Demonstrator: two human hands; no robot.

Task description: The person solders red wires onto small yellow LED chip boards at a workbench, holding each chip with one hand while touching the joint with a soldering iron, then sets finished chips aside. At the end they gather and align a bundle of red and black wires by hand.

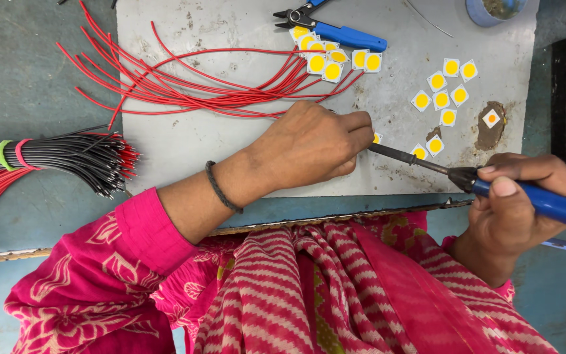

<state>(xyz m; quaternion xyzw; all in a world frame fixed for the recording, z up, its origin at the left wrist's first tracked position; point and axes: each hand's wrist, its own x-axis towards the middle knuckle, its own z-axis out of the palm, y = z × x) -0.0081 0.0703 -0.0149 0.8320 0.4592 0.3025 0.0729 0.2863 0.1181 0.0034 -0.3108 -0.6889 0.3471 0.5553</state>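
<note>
The right hand (519, 203) grips a blue-handled soldering iron (492, 183), its metal tip pointing left toward a small square chip (377, 137) pinched under the left hand (316, 144).

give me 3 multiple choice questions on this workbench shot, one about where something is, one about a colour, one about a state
1. Where do the blue-handled cutters lie?
A. at the far edge of the grey board, beside a cluster of square chips
B. in the person's lap
C. on the bundle of black wires

2. What colour is the handle of the soldering iron?
A. red
B. blue
C. green

3. How does the right hand stand to the soldering iron?
A. open, away from it
B. closed around its handle
C. resting flat on the board

Answers:
1 A: the cutters sit at the top of the board next to the yellow-centred chips.
2 B: the grip shows blue behind the dark metal collar.
3 B: the fingers wrap the handle, the tip pointing toward the left hand, which presses down on a chip.
</note>
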